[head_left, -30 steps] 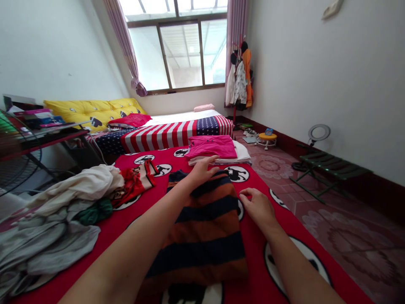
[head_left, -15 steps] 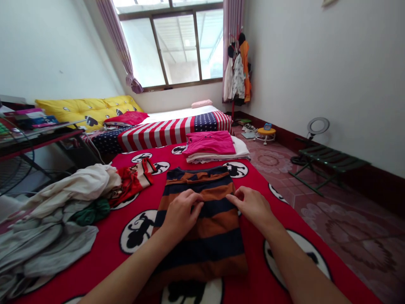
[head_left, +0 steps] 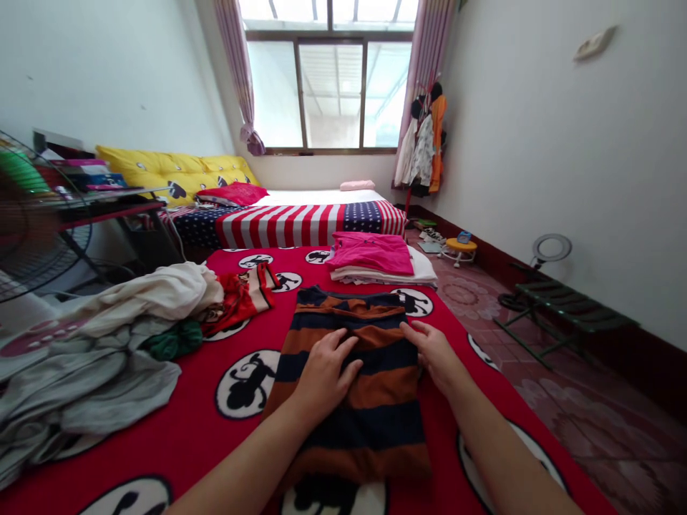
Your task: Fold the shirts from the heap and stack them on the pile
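Observation:
A navy and rust-brown striped shirt, folded into a rough rectangle, lies flat on the red blanket with monkey patterns. My left hand rests on the shirt's upper middle, fingers loosely spread and nothing gripped. At the shirt's right edge is my right hand, its fingers apart and the fingertips touching the cloth. Just beyond the shirt's collar sits a stack of folded clothes with a bright pink shirt on top and white garments underneath.
To the left lies a heap of loose grey and cream clothes, with a green cloth and a red-orange garment. A fan stands far left. On the right floor are a green folding stool and a ring light.
My fingers have loosened from a pinched pose and spread over the shirt. The view has turned slightly left, so the scene sits further right. The shirt keeps its shape.

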`<state>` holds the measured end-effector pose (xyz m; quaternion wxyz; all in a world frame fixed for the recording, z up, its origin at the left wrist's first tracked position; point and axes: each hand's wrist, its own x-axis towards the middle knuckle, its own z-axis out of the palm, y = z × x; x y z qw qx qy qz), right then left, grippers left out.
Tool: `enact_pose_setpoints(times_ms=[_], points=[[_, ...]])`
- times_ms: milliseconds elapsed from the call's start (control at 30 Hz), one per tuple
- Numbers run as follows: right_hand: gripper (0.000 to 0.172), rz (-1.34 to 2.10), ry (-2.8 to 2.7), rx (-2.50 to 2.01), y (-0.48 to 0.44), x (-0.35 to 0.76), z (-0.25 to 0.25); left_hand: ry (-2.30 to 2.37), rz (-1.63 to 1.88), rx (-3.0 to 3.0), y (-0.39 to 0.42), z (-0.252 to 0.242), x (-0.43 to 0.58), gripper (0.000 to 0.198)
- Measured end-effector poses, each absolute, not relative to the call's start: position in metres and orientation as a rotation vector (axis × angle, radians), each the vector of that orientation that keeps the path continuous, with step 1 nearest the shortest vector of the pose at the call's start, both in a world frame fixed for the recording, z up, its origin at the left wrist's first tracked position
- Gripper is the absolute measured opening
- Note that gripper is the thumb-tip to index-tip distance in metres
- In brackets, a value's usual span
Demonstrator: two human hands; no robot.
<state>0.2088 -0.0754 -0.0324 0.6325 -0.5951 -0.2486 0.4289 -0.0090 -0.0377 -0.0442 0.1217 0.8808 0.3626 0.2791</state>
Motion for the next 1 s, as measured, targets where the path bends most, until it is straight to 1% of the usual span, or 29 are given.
enact_pose_setpoints(times_ms=[67,133,233,300,400,500,600,667,733,800,867,933,1000], points=[[0.043,1.040,-0.666,-1.385,-0.067,0.210,-0.032,1.056,0.771,2.594,-0.037,-0.046,-0.010,0.045],[0.034,1.095,-0.795,-1.411,-0.058,0.210,-0.029,1.026,0.743,2.623,-0.037,-0.047,-0.010,0.050],[0.028,1.042,-0.943,-1.438,-0.048,0.207,-0.021,0.995,0.734,2.634,-0.037,-0.047,-0.012,0.053],[0.026,1.042,-0.916,-1.400,-0.045,0.204,-0.014,0.988,0.742,2.605,-0.037,-0.046,-0.012,0.055],[0.020,1.181,-0.751,-1.283,-0.043,0.202,-0.008,0.977,0.774,2.531,-0.036,-0.043,-0.015,0.057],[0.021,1.239,-0.674,-1.247,-0.043,0.204,-0.009,0.992,0.792,2.464,-0.027,-0.039,-0.022,0.056],[0.023,1.241,-0.619,-1.256,-0.045,0.206,-0.016,1.124,0.856,2.409,-0.007,-0.035,-0.038,0.051],[0.029,1.214,-0.608,-1.238,-0.045,0.206,-0.022,1.300,0.948,2.352,0.011,-0.033,-0.053,0.049],[0.036,1.154,-0.638,-1.246,-0.044,0.204,-0.027,1.506,0.988,2.250,0.028,-0.034,-0.068,0.051],[0.043,1.058,-0.714,-1.302,-0.042,0.202,-0.030,1.639,0.924,2.124,0.041,-0.036,-0.080,0.054],[0.048,0.977,-0.835,-1.332,-0.043,0.199,-0.031,1.669,0.855,2.035,0.048,-0.041,-0.085,0.057],[0.045,0.957,-1.028,-1.311,-0.048,0.194,-0.028,1.622,0.867,1.992,0.051,-0.047,-0.086,0.058],[0.028,0.973,-1.315,-1.253,-0.056,0.187,-0.021,1.540,0.954,1.951,0.052,-0.052,-0.082,0.056]])
